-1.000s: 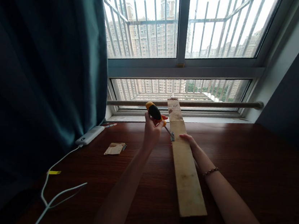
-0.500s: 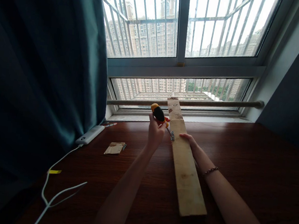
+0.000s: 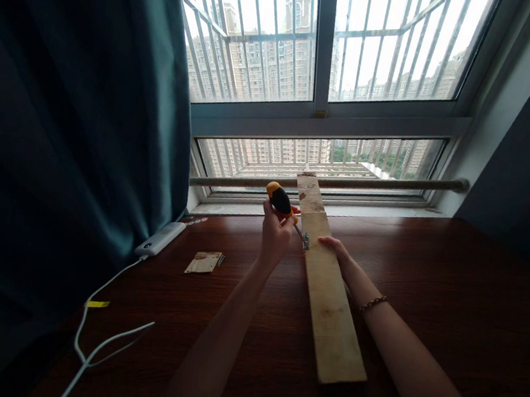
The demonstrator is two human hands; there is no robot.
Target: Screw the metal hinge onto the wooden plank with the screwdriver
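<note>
My left hand [image 3: 277, 229] is closed around a screwdriver [image 3: 280, 198] with a yellow and black handle. The shaft slants down to the right, and its tip meets a small metal hinge-like fitting [image 3: 306, 240] on the left edge of a long wooden board [image 3: 329, 303]. My right hand [image 3: 336, 248] grips the board's right edge, thumb on the top face and the other fingers hidden below. The board runs away from me toward the window, its far end near the rail.
On the brown table [image 3: 427, 296], a small wooden piece [image 3: 202, 262] lies at left with screws [image 3: 221, 260] beside it. Further left are a white power bank [image 3: 161, 240], a white cable [image 3: 105, 340] and a yellow tag [image 3: 98, 304]. A horizontal rail [image 3: 392, 183] crosses before the window.
The screwdriver handle has tilted very slightly to the left with my left hand. The board and my right hand stay where they were.
</note>
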